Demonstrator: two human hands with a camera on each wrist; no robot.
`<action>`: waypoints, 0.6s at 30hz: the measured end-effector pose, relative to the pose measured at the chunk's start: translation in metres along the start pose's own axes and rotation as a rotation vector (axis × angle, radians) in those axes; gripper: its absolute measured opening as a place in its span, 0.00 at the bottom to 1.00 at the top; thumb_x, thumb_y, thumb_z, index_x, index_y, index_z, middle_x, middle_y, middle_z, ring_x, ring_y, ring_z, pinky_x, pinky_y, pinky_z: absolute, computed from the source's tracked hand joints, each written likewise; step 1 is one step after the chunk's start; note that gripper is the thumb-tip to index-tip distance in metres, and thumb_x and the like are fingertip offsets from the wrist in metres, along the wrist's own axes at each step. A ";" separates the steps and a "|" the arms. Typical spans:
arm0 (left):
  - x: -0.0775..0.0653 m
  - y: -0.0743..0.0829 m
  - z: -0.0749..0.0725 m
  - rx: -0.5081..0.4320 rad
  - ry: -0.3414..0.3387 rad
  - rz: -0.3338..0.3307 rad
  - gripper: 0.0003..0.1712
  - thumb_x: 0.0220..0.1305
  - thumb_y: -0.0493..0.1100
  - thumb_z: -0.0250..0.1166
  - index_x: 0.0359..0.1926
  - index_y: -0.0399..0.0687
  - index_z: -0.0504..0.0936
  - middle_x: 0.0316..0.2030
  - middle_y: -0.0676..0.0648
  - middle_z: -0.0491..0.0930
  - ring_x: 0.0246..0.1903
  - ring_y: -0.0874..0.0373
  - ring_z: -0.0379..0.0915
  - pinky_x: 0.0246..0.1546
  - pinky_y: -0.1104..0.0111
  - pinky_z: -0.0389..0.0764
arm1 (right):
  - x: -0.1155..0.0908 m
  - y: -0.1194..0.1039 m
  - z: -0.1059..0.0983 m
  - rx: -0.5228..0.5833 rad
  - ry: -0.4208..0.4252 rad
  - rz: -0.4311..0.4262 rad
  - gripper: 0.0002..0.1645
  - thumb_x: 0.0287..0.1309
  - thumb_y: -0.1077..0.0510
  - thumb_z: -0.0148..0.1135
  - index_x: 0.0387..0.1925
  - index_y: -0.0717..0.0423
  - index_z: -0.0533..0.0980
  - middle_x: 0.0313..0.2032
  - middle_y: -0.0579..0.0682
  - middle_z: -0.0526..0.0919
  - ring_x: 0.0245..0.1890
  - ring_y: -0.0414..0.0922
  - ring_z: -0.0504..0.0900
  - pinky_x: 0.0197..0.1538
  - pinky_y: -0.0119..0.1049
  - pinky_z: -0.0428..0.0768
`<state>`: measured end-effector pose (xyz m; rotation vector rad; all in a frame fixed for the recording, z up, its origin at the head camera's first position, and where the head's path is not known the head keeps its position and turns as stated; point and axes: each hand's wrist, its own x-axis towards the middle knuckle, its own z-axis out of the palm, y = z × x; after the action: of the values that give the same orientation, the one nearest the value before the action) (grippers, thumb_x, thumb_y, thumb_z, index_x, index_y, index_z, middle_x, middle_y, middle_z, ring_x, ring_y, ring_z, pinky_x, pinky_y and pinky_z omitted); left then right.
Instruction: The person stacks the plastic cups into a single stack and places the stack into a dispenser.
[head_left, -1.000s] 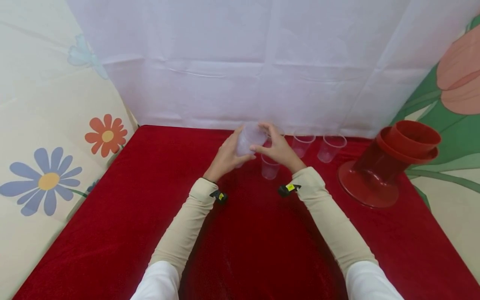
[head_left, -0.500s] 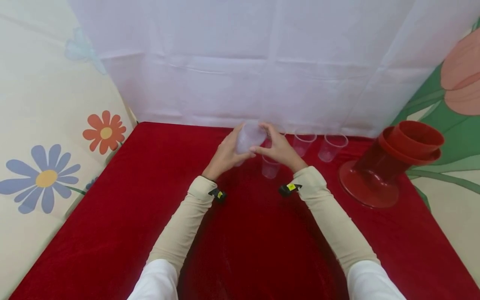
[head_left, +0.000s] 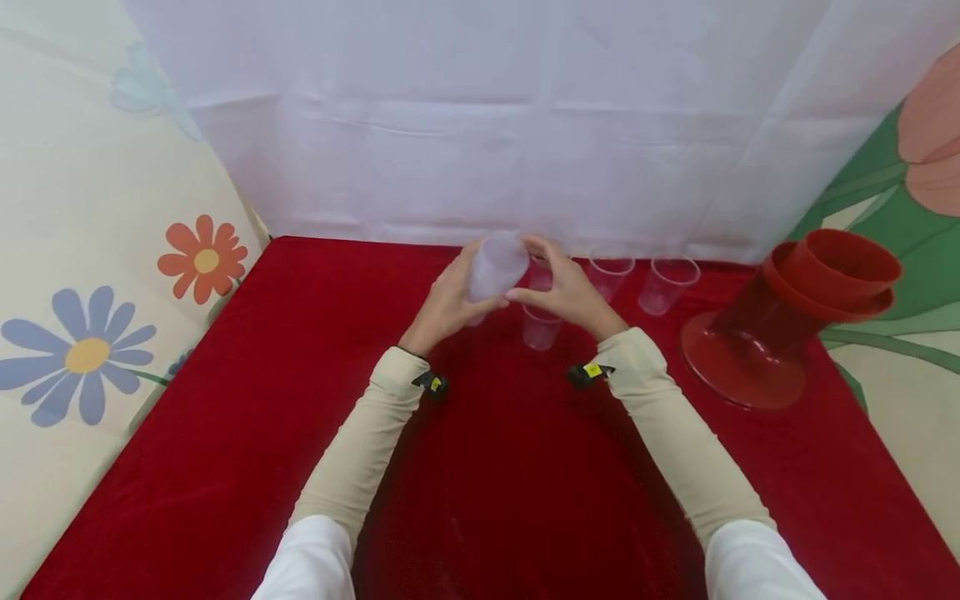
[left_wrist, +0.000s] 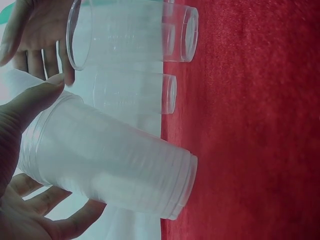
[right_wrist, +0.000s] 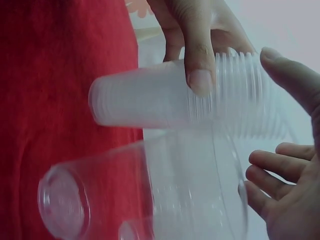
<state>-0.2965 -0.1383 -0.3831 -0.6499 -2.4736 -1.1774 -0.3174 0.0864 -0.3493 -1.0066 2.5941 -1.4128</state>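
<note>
A nested stack of clear plastic cups (head_left: 495, 267) is held tilted above the red cloth, rims up. My left hand (head_left: 446, 298) grips it from the left, its thumb (left_wrist: 37, 102) across the side near the rims. My right hand (head_left: 572, 292) is on the stack's other side, fingers spread around the rim end; its thumb (right_wrist: 295, 80) lies close to the rims, and I cannot tell whether it touches. A single clear cup (head_left: 540, 332) stands upright just below the right hand. Another cup (head_left: 542, 273) behind that hand is partly hidden.
Two more clear cups, one nearer the middle (head_left: 609, 275) and one farther right (head_left: 666, 287), stand along the back of the red-covered table (head_left: 247, 400). A red plastic piece with a round base and a wide tube (head_left: 780, 317) stands at the right. White cloth (head_left: 420, 150) hangs behind.
The right hand and wrist have shifted slightly to the right. The stack, still in the left hand, has moved slightly left and up in view. The standing cups have kept their places.
</note>
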 end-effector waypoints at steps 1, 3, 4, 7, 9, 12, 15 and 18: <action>0.000 0.000 0.000 -0.010 -0.001 -0.003 0.53 0.54 0.47 0.78 0.76 0.47 0.58 0.66 0.43 0.69 0.59 0.49 0.69 0.56 0.53 0.74 | -0.002 0.001 -0.002 -0.002 0.005 -0.002 0.53 0.56 0.53 0.75 0.74 0.63 0.56 0.70 0.61 0.64 0.71 0.56 0.63 0.70 0.51 0.64; 0.001 0.001 0.001 -0.025 -0.008 -0.006 0.54 0.54 0.47 0.78 0.76 0.47 0.58 0.66 0.43 0.68 0.59 0.49 0.69 0.56 0.53 0.74 | -0.006 0.002 -0.006 0.004 0.017 -0.007 0.52 0.56 0.55 0.75 0.74 0.63 0.56 0.69 0.62 0.66 0.70 0.58 0.64 0.69 0.53 0.64; 0.001 0.001 0.001 -0.028 -0.014 -0.011 0.54 0.54 0.47 0.78 0.76 0.48 0.57 0.66 0.43 0.68 0.59 0.49 0.69 0.56 0.53 0.74 | -0.008 0.002 -0.008 0.009 0.019 -0.006 0.51 0.56 0.56 0.75 0.73 0.63 0.56 0.69 0.62 0.66 0.70 0.58 0.64 0.69 0.54 0.64; 0.001 0.001 0.000 -0.028 -0.011 -0.018 0.54 0.53 0.48 0.79 0.76 0.48 0.58 0.66 0.43 0.69 0.59 0.49 0.69 0.56 0.52 0.74 | -0.013 0.005 -0.013 0.023 0.017 0.001 0.51 0.57 0.57 0.74 0.74 0.62 0.56 0.69 0.61 0.66 0.70 0.58 0.64 0.69 0.56 0.63; 0.000 0.002 -0.002 -0.019 -0.003 -0.021 0.54 0.53 0.48 0.79 0.76 0.48 0.58 0.66 0.43 0.68 0.59 0.49 0.68 0.56 0.52 0.74 | -0.016 0.005 -0.014 0.021 0.019 -0.001 0.50 0.57 0.58 0.74 0.74 0.61 0.56 0.69 0.61 0.66 0.70 0.57 0.64 0.69 0.56 0.63; -0.002 0.000 -0.003 -0.012 0.009 -0.029 0.55 0.53 0.48 0.79 0.76 0.48 0.58 0.67 0.44 0.68 0.60 0.49 0.68 0.56 0.51 0.74 | -0.021 0.007 -0.017 0.016 0.015 0.006 0.51 0.56 0.57 0.74 0.74 0.60 0.56 0.69 0.61 0.66 0.70 0.57 0.64 0.70 0.55 0.62; -0.002 -0.001 -0.002 -0.012 0.000 -0.028 0.55 0.53 0.48 0.79 0.76 0.47 0.57 0.68 0.43 0.67 0.61 0.48 0.68 0.56 0.51 0.74 | -0.029 0.009 -0.018 0.006 0.018 0.037 0.52 0.55 0.53 0.75 0.74 0.60 0.57 0.69 0.59 0.66 0.70 0.57 0.63 0.70 0.54 0.62; -0.002 -0.001 0.000 -0.012 -0.005 -0.022 0.55 0.53 0.48 0.79 0.76 0.46 0.57 0.68 0.42 0.66 0.60 0.47 0.68 0.56 0.51 0.75 | -0.037 0.014 -0.017 0.007 0.019 0.056 0.53 0.55 0.50 0.76 0.74 0.59 0.57 0.69 0.58 0.66 0.70 0.59 0.63 0.70 0.54 0.63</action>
<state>-0.2957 -0.1393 -0.3847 -0.6309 -2.4854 -1.2007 -0.3012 0.1246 -0.3595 -0.9157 2.6067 -1.4251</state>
